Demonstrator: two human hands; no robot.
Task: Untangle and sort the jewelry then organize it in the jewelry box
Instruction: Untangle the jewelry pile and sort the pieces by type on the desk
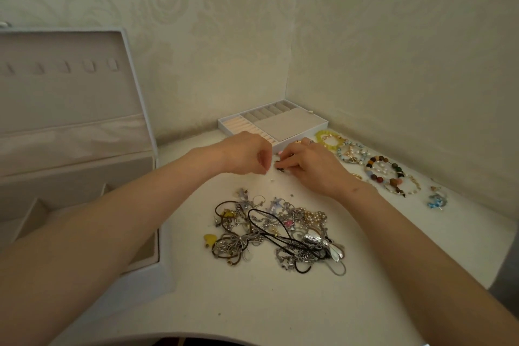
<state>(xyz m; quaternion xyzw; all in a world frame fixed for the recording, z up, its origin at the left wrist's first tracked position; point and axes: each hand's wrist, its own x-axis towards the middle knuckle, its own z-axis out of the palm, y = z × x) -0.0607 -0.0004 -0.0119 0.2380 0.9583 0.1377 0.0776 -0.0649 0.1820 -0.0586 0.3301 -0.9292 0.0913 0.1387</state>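
- Standing well to the left of the hands, the jewelry box (84, 149) has its lid up, and its compartments show beside the left forearm.
- Left hand (247, 153): the fingers are curled, with thumb and fingertip pinching one end of a small dark piece (280, 166) just above the surface (252, 303).
- Right hand (314, 168): the fingertips pinch the same piece from the other side. It is too small to identify.
- Beyond the hands lies a tray (292, 123) with ring rolls and slots.
- Nearer than the hands, between the forearms, sits the tangled pile (278, 233) of chains, cords and pendants. It looks light, limp and snag-prone, and the thin chains are probably fragile. Lifting by a cord or pendant seems wiser than tugging a fine link.
- Right of the right hand, sorted bead bracelets (382, 170) lie in a row. They look firmer and easy to take by the beads.
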